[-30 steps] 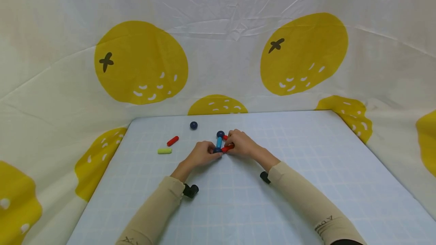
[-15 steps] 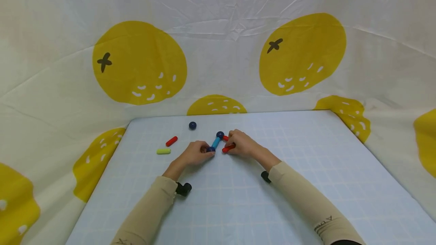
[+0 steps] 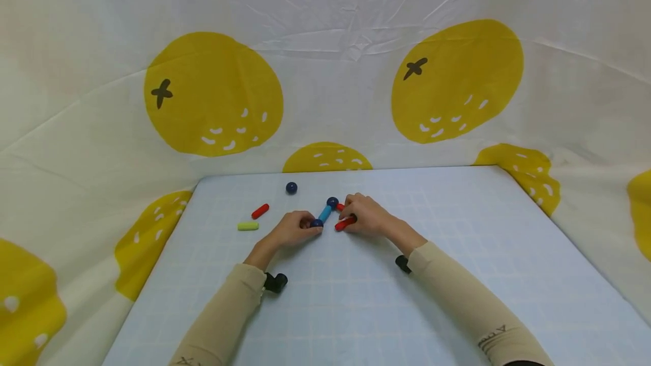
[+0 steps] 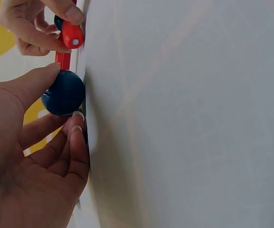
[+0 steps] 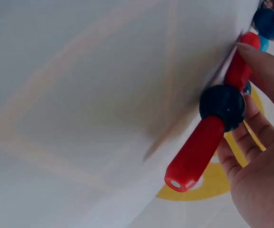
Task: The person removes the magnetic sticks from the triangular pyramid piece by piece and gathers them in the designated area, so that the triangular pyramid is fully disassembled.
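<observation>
My left hand (image 3: 291,228) pinches a dark blue ball (image 4: 64,95) just above or on the table. A light blue rod (image 3: 325,214) runs from that ball to another dark blue ball (image 3: 333,203) farther back. A second red rod (image 3: 341,207) meets this back ball, its other end hidden by my right hand (image 3: 368,216). That right hand pinches a red rod (image 5: 239,66) between thumb and finger. In the right wrist view the rod joins a dark blue ball (image 5: 222,107), from which another red rod (image 5: 193,156) sticks out. The gripped rod's free end is apart from the left hand's ball.
Left of the hands lie a loose red rod (image 3: 260,211) and a yellow-green rod (image 3: 248,226). A single dark blue ball (image 3: 291,188) sits near the back edge. A white cloth with yellow fruit prints (image 3: 211,95) hangs behind the pale table (image 3: 335,309).
My left hand has shifted left with its ball, parting it from the red rod's end, and the light blue rod has swung to a slant. The right hand has barely moved.
</observation>
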Demonstrator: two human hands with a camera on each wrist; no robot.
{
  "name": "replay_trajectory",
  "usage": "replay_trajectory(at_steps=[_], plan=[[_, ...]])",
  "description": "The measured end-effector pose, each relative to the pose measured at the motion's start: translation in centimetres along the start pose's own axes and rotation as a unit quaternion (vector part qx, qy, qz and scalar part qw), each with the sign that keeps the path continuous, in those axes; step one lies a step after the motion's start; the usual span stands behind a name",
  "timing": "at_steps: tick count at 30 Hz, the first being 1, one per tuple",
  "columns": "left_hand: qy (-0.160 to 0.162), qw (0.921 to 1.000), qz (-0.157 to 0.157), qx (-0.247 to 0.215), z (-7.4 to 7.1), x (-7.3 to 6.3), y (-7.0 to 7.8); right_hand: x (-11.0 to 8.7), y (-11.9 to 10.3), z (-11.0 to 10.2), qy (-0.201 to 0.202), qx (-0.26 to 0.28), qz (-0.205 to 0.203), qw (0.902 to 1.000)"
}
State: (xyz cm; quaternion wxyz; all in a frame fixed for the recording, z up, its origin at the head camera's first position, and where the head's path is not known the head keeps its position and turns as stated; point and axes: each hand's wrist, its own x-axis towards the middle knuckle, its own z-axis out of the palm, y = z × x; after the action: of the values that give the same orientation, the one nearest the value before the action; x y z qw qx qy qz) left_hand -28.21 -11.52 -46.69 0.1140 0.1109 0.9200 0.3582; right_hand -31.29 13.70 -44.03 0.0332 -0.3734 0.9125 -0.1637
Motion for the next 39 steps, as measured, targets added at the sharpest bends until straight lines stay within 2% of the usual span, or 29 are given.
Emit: replay_trajectory(at_steps=[7, 12, 19, 27, 39], plan=[[-0.002, 1.0000, -0.003, -0.007, -0.1, -0.2, 0.2, 0.9, -0.7, -1.5, -0.002, 0.015, 0.010, 0.9998], [0.001, 1.0000, 0.005, -0.008, -0.2, -0.1, 0.1, 2.1, -1.2, -2.0, 0.005, 0.051, 0.034, 0.9981], [-0.001, 0.9999, 0.010, -0.011, -0.3, -0.1, 0.1, 3.6, -1.0, -1.0, -0.005, 0.096, 0.019, 0.9952], [0.004, 0.9998, 0.014, -0.014, -0.2, -0.2, 0.3, 4.7, -0.6, -0.1, -0.014, 0.106, 0.001, 0.9943], [0.014, 0.9991, 0.036, -0.016, -0.1, -0.2, 0.0, 5.4, -0.7, 0.6, -0.026, 0.115, -0.001, 0.9931]])
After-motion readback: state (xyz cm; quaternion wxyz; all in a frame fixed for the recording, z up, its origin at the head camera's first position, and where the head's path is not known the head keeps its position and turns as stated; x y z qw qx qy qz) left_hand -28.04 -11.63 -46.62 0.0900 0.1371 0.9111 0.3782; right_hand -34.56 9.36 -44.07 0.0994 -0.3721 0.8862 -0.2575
